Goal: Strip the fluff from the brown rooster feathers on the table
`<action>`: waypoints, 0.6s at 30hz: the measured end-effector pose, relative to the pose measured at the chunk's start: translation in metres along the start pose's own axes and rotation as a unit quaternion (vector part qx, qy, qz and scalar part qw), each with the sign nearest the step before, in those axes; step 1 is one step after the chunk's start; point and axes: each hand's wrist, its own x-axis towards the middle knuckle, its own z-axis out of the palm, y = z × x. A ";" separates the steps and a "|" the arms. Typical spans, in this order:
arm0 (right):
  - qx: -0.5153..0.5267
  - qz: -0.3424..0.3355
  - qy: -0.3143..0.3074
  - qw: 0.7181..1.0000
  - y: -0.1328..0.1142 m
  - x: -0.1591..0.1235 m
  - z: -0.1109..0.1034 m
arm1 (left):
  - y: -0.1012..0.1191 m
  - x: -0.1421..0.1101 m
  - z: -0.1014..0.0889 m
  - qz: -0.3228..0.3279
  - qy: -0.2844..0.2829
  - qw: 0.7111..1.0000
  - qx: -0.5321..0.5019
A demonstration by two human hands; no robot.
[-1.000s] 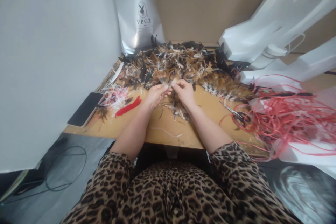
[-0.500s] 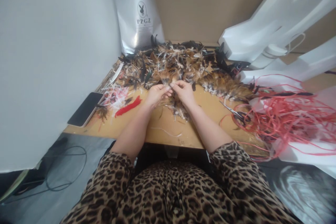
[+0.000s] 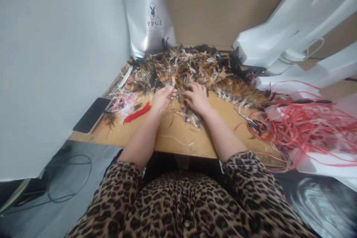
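A large heap of brown, black and white feathers (image 3: 192,59) covers the back of the table. My left hand (image 3: 163,99) is closed in a pinch at the heap's front edge, with a pale-based feather (image 3: 173,81) rising from its fingertips. To its right, my right hand (image 3: 198,98) lies palm down with fingers spread, touching brown feathers at the front of the heap. Between my wrists a small clump of feathers (image 3: 192,121) rests on the wood. What lies under the right fingers is hidden.
At left are a phone (image 3: 92,115), pink and white strips (image 3: 124,102) and a red bundle (image 3: 137,113). Scissors (image 3: 248,118) lie at right beside tangled pink ribbon (image 3: 312,126). A silver bag (image 3: 150,18) stands behind; a white panel (image 3: 61,63) walls off the left.
My hands have moved apart from where their fingertips met. The right hand has opened and spread over the feathers; the left has shifted slightly left, still pinching.
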 end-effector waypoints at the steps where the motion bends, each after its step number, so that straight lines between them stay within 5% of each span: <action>1: 0.018 0.009 0.014 1.000 0.000 0.000 0.003 | 0.000 0.000 0.000 -0.002 -0.002 1.000 0.002; 6: 0.235 0.095 0.153 0.955 -0.002 0.007 0.006 | 0.000 -0.002 0.001 -0.003 -0.011 1.000 0.002; 14: 0.628 0.294 0.179 0.698 -0.004 0.017 -0.008 | -0.001 -0.002 0.001 0.001 -0.017 1.000 0.000; 18: 0.688 0.328 0.164 0.627 0.000 0.019 -0.012 | -0.001 -0.002 0.000 -0.014 -0.029 0.999 -0.002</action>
